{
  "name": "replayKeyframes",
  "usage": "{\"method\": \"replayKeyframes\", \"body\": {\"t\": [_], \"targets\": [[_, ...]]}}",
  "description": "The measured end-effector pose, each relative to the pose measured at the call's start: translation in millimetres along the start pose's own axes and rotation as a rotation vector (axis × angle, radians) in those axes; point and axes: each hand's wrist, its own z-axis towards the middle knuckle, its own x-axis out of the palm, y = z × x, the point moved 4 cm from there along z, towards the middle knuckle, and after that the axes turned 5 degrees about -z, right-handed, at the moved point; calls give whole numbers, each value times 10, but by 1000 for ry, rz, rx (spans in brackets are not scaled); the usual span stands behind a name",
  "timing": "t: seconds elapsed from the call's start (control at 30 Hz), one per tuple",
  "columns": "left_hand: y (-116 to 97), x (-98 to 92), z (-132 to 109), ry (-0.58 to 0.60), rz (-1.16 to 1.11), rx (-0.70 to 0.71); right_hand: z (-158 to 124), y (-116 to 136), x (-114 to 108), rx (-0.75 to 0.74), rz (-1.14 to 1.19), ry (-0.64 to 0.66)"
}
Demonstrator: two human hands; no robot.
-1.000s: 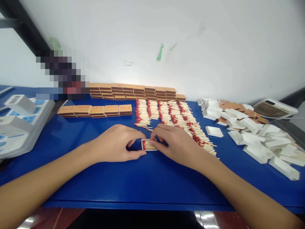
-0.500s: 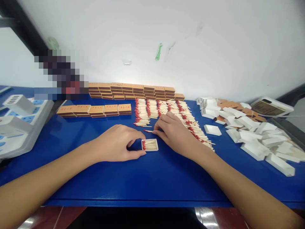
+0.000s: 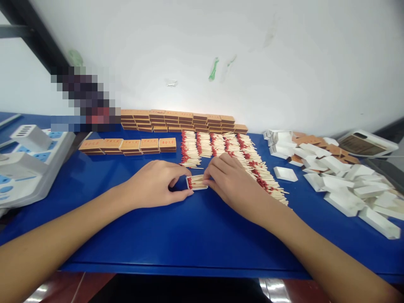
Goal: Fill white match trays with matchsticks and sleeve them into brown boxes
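A small white matchbox tray (image 3: 199, 189) with red-headed matches (image 3: 195, 182) lying in it rests on the blue table. Its left end sits between the thumb and fingers of my left hand (image 3: 158, 184). My right hand (image 3: 232, 179) is at the tray's right end, thumb and forefinger pinched together on a match over the tray; most of that match is hidden among the others and by the fingers. Rows of loose matches (image 3: 190, 153) lie just beyond both hands, some partly behind my right hand.
Orange matchboxes stand in a stacked row (image 3: 179, 120) along the wall and a shorter row (image 3: 131, 145) at left. White empty trays (image 3: 341, 185) are heaped at right, with a single tray (image 3: 285, 173) beside them. A power strip (image 3: 47, 164) lies left, a phone (image 3: 368, 142) right.
My right hand has brought a single match from the table to the tray. The tray appears slightly higher in view and a little tilted, still in my left hand.
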Motion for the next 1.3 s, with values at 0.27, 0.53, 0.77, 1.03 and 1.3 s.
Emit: {"method": "replayKeyframes", "body": {"t": [0.27, 0.53, 0.77, 1.03, 1.3], "targets": [[-8, -9, -3, 2, -6, 22, 4, 5, 51, -21, 24, -7], [-1, 4, -10, -6, -10, 35, 6, 64, -40, 5, 159, -77], [-71, 8, -33, 58, -51, 67, 38, -51, 6, 84, 216, -139], [-95, 7, -26, 52, -38, 96, 166, -155, 217, 189, 50, -48], [-3, -38, -13, -31, 19, 21, 102, -212, 52, 149, 37, -72]]}}
